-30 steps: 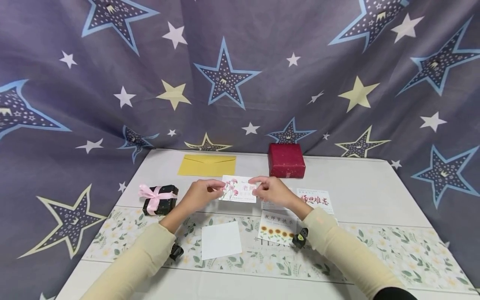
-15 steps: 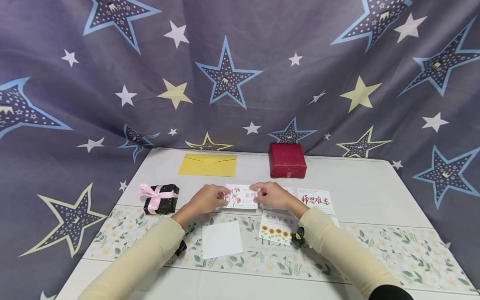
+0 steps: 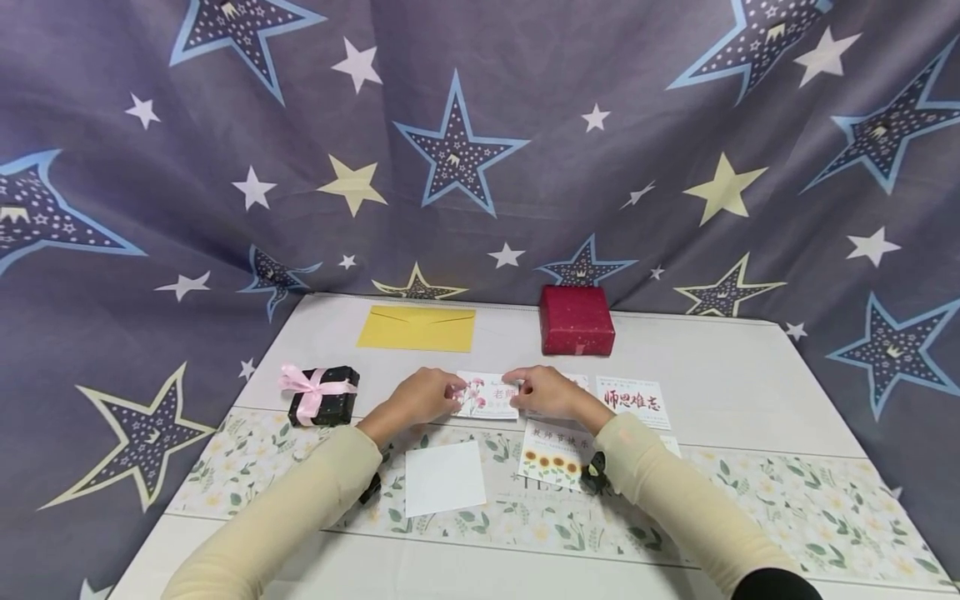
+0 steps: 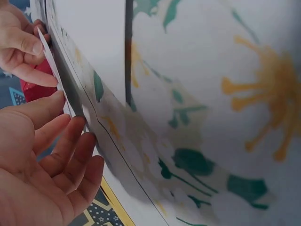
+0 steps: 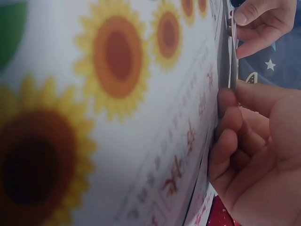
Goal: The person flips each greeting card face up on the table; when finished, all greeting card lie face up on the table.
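Observation:
A white card with pink flowers and pink lettering (image 3: 487,395) lies almost flat, close over the white part of the table. My left hand (image 3: 423,396) pinches its left edge between thumb and fingertips. At the opposite edge my right hand (image 3: 551,392) pinches it the same way. Seen edge-on in the left wrist view, the card (image 4: 70,98) slants between both hands. A sunflower card (image 3: 553,450) lies below my right hand, and a card with red lettering (image 3: 633,402) to its right. Another card behind the right hand is mostly hidden.
Nearer the front lies a blank white square (image 3: 446,478). A black gift box with a pink ribbon (image 3: 337,396) stands left of my left hand. Along the back are a yellow envelope (image 3: 416,327) and a red box (image 3: 576,321), before a star-patterned curtain (image 3: 480,125).
Both hands have lowered the flower card from a raised, tilted position down toward the table. It now lies flatter and slightly farther right; both hands still hold it.

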A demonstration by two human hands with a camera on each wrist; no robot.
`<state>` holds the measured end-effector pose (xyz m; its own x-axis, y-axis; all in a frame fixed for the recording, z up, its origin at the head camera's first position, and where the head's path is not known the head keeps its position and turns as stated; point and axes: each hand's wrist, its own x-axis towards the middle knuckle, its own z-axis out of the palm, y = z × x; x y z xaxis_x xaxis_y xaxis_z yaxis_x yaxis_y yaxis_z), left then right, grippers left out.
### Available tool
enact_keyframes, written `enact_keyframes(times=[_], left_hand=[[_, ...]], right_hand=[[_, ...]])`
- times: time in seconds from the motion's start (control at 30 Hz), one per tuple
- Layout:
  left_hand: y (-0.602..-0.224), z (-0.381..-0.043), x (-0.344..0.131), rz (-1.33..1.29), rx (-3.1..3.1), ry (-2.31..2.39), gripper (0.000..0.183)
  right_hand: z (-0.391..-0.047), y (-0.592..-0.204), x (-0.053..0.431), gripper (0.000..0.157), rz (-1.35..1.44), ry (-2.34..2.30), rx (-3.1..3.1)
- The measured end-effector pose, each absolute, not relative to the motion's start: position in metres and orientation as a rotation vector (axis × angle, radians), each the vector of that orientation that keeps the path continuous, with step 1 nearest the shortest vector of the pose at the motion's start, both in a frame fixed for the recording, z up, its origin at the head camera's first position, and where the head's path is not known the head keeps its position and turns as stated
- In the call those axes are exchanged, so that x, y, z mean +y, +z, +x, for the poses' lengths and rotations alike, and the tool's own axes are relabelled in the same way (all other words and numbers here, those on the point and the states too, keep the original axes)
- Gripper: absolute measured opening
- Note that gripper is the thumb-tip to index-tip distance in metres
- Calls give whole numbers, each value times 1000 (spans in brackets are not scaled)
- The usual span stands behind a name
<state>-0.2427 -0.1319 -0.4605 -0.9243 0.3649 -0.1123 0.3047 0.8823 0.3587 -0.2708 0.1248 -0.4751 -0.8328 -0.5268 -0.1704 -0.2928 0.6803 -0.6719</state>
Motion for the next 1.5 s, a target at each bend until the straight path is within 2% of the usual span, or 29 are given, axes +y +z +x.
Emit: enact_keyframes(times=[0.5, 0.8, 1.2, 1.5], left_hand=[[-463, -243, -122, 424, 2882, 358, 40], [-464, -240, -123, 460, 2901, 315, 40], [-446, -226, -146, 502, 2855, 510, 40], [-450, -198, -153, 518, 2820, 496, 44]], right_hand=[[-276, -482, 122, 47, -600, -862, 2590], [-275, -482, 123, 43, -604, -879, 2578], [-260, -468, 124, 42, -799, -929, 2578], [-236, -463, 114, 46, -932, -851, 2448]])
